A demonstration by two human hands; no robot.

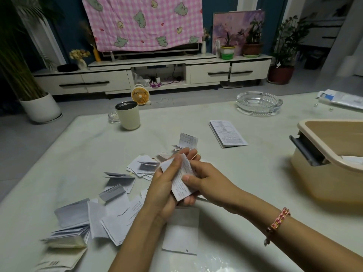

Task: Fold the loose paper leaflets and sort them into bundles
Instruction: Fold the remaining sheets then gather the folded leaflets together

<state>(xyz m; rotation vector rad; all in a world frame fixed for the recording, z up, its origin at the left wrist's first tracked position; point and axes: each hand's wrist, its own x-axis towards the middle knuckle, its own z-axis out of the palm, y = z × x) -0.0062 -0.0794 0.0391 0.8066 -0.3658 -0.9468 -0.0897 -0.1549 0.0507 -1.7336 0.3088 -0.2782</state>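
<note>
I see both hands holding one folded leaflet point(182, 182) above the middle of the tabletop point(247, 173). The left hand point(163, 186) curls round its left edge, and the right hand point(205, 181) pinches it, thumb on top. Loose leaflets point(110, 205) lie scattered at the near left. A flat leaflet point(227, 133) lies farther right, between the ashtray point(259, 104) and the box point(332, 173).

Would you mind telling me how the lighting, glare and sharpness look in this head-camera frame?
Head view: dim room light; a glare patch on the table at the bottom; the lower-left leaflets are blurred; the wide lens bows the TV cabinet.
</note>
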